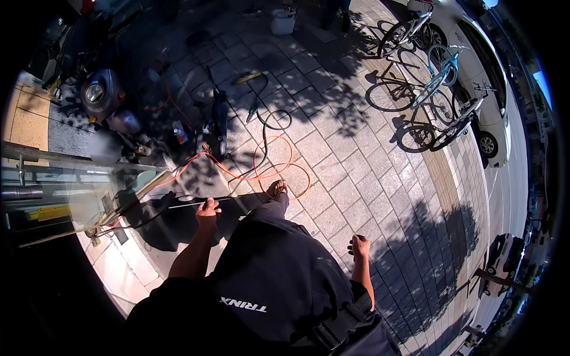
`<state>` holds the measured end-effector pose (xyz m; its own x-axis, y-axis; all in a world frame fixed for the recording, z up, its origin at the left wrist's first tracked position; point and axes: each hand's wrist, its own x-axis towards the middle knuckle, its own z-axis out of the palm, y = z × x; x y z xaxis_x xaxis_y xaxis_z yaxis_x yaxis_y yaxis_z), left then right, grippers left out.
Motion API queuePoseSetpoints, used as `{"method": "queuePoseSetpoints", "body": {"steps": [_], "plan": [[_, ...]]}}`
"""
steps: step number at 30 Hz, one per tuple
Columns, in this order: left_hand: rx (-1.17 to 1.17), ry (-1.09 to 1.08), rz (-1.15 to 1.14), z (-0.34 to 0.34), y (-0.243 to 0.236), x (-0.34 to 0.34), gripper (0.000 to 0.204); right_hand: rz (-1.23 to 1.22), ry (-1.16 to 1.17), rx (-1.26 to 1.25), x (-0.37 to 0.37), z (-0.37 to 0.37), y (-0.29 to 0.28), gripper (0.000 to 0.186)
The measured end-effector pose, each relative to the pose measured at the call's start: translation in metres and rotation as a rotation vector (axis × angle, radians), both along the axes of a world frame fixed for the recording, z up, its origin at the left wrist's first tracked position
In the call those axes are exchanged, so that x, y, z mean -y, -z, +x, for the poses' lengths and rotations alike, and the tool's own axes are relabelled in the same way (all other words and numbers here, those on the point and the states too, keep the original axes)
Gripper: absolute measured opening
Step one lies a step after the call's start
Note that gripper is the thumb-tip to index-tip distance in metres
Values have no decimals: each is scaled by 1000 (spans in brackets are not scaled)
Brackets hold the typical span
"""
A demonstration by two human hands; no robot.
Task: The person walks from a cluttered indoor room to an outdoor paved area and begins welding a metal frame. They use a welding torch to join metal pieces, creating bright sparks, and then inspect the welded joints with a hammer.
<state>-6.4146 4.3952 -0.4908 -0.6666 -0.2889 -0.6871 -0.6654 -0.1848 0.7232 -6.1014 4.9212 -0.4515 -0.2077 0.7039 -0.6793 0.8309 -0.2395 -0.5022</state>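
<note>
My left hand [208, 212] is closed, and a thin pale rod [184, 205] sticks out of it to the left. Its far end lies over a dark shadow on the paving, and the grip hides the near end. Off to the right, my right hand [359, 245] hangs over the sunlit paving with its fingers curled in, and nothing shows in it. Between the hands are my dark clothes and one sandalled foot [279, 188]. An orange hose [237, 178] loops over the ground around that foot.
A grey scooter [102, 95] stands at the far left beside a glass door with a metal handle [22, 193]. A black hose [264, 127], a bottle [179, 132] and a white bucket [284, 22] are ahead. Several bicycles [436, 77] line the right, beside a white car [488, 77].
</note>
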Motion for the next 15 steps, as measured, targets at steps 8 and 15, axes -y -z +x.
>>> {"method": "queuePoseSetpoints", "body": {"steps": [8,15], "plan": [[-102,-209,14,-170,94,-165,32,-7,-604,245,-133,-166,112,26],[-116,-239,-153,-315,94,-268,31,84,-1443,249,-362,-371,193,27]]}}
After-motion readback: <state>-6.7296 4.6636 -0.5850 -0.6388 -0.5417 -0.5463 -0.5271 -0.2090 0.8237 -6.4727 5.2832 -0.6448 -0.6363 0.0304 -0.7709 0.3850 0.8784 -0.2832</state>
